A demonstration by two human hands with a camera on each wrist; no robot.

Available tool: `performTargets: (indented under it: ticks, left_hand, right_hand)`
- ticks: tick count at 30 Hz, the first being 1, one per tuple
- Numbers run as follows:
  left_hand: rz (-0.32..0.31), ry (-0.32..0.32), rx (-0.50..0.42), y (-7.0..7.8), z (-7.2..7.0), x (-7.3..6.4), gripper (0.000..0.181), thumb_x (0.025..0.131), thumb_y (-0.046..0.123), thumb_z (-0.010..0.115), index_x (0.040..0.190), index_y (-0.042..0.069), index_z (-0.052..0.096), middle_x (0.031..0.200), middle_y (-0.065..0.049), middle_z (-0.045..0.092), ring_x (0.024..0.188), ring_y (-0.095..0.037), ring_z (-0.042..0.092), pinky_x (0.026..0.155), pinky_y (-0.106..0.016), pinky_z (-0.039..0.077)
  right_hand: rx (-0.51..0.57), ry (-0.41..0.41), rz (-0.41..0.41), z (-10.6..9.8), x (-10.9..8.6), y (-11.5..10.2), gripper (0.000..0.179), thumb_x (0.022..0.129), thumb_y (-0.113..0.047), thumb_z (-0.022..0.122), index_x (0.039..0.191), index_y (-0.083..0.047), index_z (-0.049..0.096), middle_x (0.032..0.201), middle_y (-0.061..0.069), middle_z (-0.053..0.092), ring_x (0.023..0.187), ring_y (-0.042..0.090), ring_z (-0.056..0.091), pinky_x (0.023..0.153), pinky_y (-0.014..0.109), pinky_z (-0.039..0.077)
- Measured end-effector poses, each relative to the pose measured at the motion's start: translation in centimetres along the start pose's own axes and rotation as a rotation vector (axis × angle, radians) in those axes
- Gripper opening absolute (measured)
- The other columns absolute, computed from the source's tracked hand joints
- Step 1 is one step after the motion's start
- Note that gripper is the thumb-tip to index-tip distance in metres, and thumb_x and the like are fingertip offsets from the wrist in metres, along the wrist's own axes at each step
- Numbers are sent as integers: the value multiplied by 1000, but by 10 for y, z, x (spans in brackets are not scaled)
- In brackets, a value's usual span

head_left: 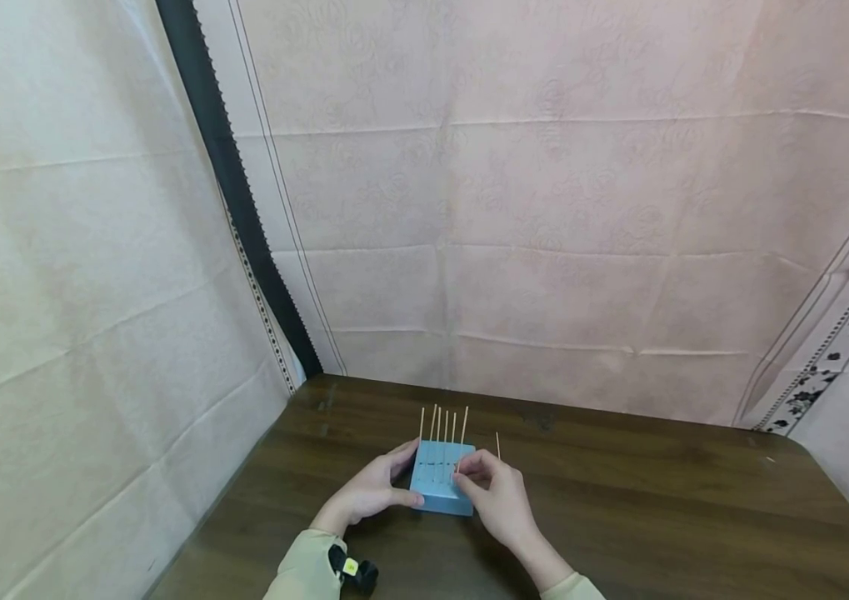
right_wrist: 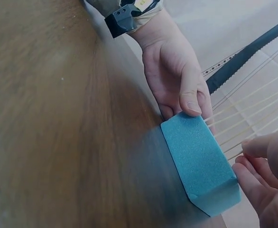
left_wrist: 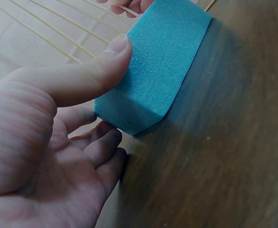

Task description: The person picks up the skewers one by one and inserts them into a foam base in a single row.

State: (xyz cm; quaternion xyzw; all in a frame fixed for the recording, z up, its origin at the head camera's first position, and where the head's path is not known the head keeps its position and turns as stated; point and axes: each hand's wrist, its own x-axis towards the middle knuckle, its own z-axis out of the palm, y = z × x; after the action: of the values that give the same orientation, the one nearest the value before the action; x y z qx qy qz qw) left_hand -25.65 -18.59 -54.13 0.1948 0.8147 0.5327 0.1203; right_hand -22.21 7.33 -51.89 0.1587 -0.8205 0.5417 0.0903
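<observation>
A light blue foam block (head_left: 442, 503) sits on the table with several thin wooden sticks (head_left: 438, 427) standing up from its top. My left hand (head_left: 375, 490) grips the block's left end, the thumb on its near face and the fingers around the far side. At the block's right part, my right hand (head_left: 503, 505) pinches a thin wooden stick (head_left: 465, 429) between thumb and fingertips. That stick stands nearly upright; its lower tip is hidden by the fingers. In the right wrist view, the left thumb (right_wrist: 190, 97) presses on the block's corner.
One more thin stick (head_left: 498, 446) shows just beyond the right hand; its lower end is hidden. The dark wooden table (head_left: 664, 500) reaches to pale cloth hangings (head_left: 544, 208) at the back and left. A black wrist camera (head_left: 364, 575) is strapped to the left wrist.
</observation>
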Motion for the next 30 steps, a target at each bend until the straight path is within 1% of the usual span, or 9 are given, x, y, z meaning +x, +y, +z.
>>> performTargets:
  ticks: [5,14,22,25,30]
  left_hand:
    - [3,0,3,0,0,0,101,90,26,88,170,7,28,175,-15,26,159,-37,28,127,-58,25]
    - [-4,1,3,2,0,0,101,91,27,88,169,6,28,175,-14,26,159,-37,28,127,-57,25]
    - [-4,-4,-7,0,0,1,101,91,26,88,170,7,28,175,-15,25,160,-37,27,127,-57,25]
    - [-3,-5,-7,-1,0,1,101,91,27,88,170,7,28,175,-15,26,160,-37,27,127,-57,25]
    - [-4,-6,-10,-1,0,1,101,92,27,88,170,7,28,175,-15,26,159,-37,28,127,-57,25]
  right_hand:
    - [-29,2,-26,1,0,2,10,96,-8,82,98,-16,75,94,-8,76,90,12,73,82,28,61]
    - [-33,-5,-18,2,-2,1,14,96,-6,80,99,-19,76,96,-9,77,94,11,74,83,24,62]
    - [-63,25,-18,4,-3,1,15,94,-5,81,97,-19,77,95,-8,78,94,14,75,80,26,63]
    - [-71,34,-34,5,-3,2,15,93,-4,82,97,-18,78,96,-6,79,95,16,76,80,27,64]
    - [-67,28,-31,4,-3,2,14,93,-5,83,96,-17,77,95,-6,79,94,16,76,80,26,64]
